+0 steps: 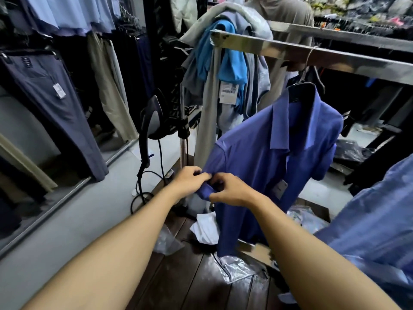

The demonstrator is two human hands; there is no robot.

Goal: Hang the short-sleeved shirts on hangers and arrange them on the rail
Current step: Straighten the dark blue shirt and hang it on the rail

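Currently your left hand (190, 180) and right hand (230, 190) both pinch the near-left sleeve cuff of the blue shirt (268, 157), hung on the rail (335, 57). Smooth the cuff flat; avoid tugging the hanger (306, 83).

The left forearm (116, 247) and right forearm (312, 253) are bare along all that shows, smooth and slender, each narrowing to the wrist. The left hand (189, 180) and right hand (231, 191), below and left of the hanging blue shirt (268, 153), are bare as well. Lower right of that shirt, pale blue, faintly striped cloth (375, 220) borders the right forearm; whether the person wears it cannot be told.
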